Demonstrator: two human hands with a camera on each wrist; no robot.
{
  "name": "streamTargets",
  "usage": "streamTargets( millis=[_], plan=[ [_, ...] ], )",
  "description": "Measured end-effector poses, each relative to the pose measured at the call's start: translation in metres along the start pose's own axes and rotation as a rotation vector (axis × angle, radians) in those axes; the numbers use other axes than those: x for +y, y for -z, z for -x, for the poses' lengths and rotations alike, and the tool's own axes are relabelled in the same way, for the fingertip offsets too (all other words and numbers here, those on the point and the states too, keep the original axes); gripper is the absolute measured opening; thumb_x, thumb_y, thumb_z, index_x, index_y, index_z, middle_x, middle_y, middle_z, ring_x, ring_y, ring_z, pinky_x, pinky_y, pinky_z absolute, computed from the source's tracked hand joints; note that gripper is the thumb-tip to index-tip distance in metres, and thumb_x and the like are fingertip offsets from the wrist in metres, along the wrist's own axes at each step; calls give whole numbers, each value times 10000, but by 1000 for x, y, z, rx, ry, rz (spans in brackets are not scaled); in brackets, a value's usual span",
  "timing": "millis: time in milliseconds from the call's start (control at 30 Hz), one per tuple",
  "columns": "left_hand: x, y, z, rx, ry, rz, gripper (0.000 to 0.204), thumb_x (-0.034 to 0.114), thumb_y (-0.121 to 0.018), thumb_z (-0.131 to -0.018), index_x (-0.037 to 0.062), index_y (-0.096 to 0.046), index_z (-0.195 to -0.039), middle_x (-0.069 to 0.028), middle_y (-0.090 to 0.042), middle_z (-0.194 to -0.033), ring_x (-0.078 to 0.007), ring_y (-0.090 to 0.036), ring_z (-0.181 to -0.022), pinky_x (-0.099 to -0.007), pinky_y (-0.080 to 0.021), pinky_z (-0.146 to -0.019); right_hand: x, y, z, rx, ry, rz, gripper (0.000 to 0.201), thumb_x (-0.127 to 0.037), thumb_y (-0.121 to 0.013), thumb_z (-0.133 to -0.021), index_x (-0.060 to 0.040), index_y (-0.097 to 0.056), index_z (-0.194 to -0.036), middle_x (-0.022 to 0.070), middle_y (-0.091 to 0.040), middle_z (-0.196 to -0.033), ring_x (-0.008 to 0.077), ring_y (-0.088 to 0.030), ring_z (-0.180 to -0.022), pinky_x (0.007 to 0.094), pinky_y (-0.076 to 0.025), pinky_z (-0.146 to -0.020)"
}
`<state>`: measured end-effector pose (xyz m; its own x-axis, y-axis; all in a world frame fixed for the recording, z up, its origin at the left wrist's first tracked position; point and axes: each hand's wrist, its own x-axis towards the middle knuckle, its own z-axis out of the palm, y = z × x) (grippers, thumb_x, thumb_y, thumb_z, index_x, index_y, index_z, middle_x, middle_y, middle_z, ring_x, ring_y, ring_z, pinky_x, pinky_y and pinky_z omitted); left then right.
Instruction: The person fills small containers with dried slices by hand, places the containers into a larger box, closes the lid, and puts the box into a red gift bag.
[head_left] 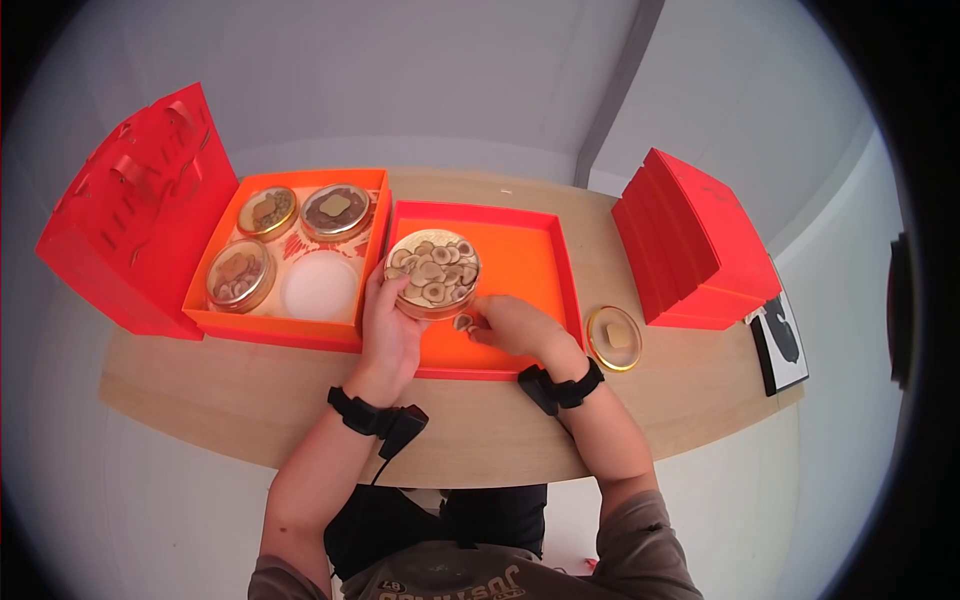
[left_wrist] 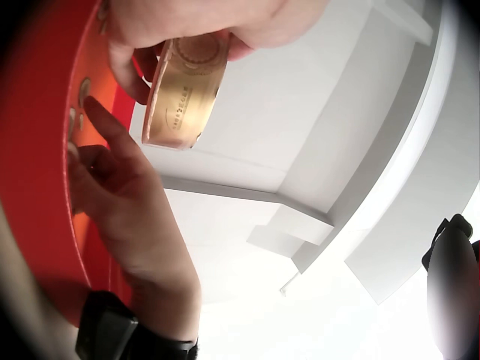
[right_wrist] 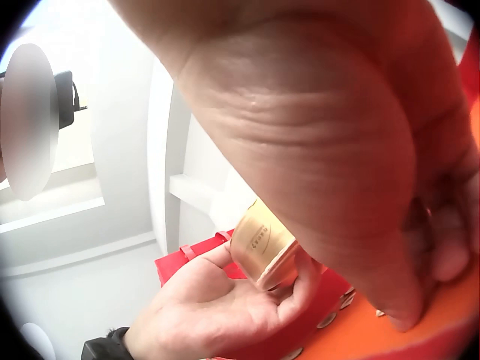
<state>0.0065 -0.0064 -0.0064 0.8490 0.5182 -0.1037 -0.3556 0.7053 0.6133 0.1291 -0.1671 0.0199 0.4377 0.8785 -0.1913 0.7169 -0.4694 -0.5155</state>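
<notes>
My left hand (head_left: pixel 391 325) grips a round clear jar (head_left: pixel 432 309) by its side. It has no lid on and is heaped with dried round slices (head_left: pixel 433 270), pale with brown rims. In the left wrist view, gold lettered labelling (left_wrist: pixel 184 101) covers the jar's side. My right hand (head_left: pixel 525 328) reaches down into the shallow orange-red tray (head_left: pixel 530 260), below and right of the jar. Its fingertips are right at a few loose slices (left_wrist: pixel 85 91) low in the tray. I cannot tell whether the fingers pinch one.
Left of the tray, an orange box (head_left: pixel 290 333) holds three lidded jars (head_left: pixel 335 212) and a round white recess (head_left: pixel 320 285). A red bag (head_left: pixel 150 210) stands beyond it. A gold-rimmed lid (head_left: pixel 614 338) lies on the table to the right, near stacked red boxes (head_left: pixel 690 245).
</notes>
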Motion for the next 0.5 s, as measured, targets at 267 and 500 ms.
streamTargets(
  millis=[267, 500],
  plan=[
    [-1, 4, -2, -11, 2, 9, 562, 172, -573, -974, 108, -349, -1485, -111, -486, -1447, -265, -504, -1361, -486, -480, -1083, 1, -1, 1, -8, -54, -9, 198, -190, -716, -911, -83, -658, -1067, 114, -725, -1018, 313, -683, -1003, 422, -530, -852],
    [3, -8, 4, 30, 14, -56, 393, 190, -486, -1017, 110, -441, -1399, -109, -548, -1419, -266, -545, -1337, -472, -480, -1082, 10, 29, 12, 45, -107, -22, 205, -192, -718, -918, -22, -636, -997, 86, -730, -904, 240, -687, -854, 363, -526, -756]
  ],
)
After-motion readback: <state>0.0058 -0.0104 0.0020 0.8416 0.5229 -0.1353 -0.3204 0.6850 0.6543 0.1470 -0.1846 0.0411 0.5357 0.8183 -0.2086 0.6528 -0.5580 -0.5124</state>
